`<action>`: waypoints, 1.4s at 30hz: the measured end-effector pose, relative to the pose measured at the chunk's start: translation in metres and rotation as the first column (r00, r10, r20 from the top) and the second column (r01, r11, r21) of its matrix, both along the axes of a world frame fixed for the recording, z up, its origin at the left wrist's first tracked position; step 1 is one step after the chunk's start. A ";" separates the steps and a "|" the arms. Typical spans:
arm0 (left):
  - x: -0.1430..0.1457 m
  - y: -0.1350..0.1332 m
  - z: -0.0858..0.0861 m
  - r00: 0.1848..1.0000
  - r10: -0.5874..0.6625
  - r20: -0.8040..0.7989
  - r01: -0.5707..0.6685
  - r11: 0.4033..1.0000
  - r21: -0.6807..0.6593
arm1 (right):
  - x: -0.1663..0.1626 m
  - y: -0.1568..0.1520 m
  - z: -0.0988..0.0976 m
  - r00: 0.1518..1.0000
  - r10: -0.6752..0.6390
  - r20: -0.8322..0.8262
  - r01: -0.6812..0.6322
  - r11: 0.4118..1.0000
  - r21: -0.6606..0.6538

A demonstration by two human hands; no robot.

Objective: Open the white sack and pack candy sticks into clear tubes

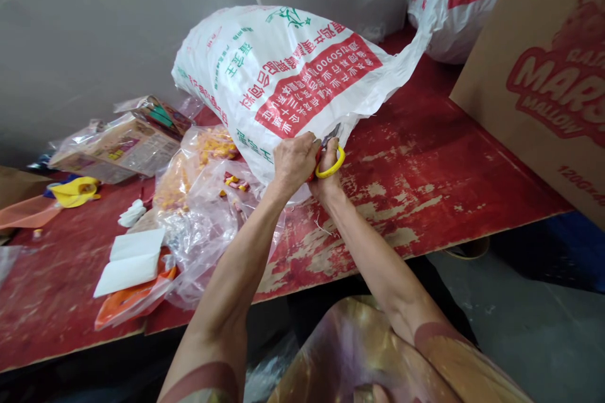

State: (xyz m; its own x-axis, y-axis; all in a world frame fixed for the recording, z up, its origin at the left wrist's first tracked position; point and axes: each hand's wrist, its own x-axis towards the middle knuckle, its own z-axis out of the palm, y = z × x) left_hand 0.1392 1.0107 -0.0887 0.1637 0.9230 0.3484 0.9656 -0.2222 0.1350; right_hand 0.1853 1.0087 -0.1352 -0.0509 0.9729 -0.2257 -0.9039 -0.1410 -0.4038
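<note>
A large white woven sack (pixel 222 69) with red and green print lies on the red table. Its near edge is bunched under my left hand (pixel 293 160), whose fingers are closed on it. Right beside it, my right hand (pixel 326 184) is closed around scissors (pixel 336 165) with a yellow and red handle. The dark blades point up and away, against the sack's edge, and are partly hidden by the white material. My two hands are nearly touching. A few loose threads (pixel 326 228) lie on the table just below them.
Left of the sack are clear plastic bags (pixel 203 227) with small yellow and red pieces, a white folded paper (pixel 132 258), wrapped boxes (pixel 125 141) and a yellow item (pixel 75 192). At right stand a cardboard carton (pixel 534 69) and another white sack (pixel 437 6). The worn table edge (pixel 406 256) runs before me.
</note>
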 end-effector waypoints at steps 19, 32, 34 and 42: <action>-0.002 -0.004 0.002 0.999 -0.039 -0.001 0.039 0.999 0.007 | 0.012 0.006 0.000 0.996 0.094 -0.005 -0.094 0.995 -0.018; -0.003 -0.005 0.004 0.999 -0.033 -0.016 0.033 0.999 0.029 | 0.013 0.006 0.005 0.994 0.108 -0.036 -0.109 0.993 -0.050; -0.004 -0.004 0.004 0.999 -0.033 0.003 0.033 0.998 0.046 | 0.013 -0.001 0.001 0.996 0.092 0.007 -0.092 0.993 -0.081; -0.003 -0.005 0.006 0.998 -0.043 0.044 0.041 0.998 0.055 | 0.015 -0.034 -0.008 0.979 0.179 0.101 -0.158 0.969 -0.188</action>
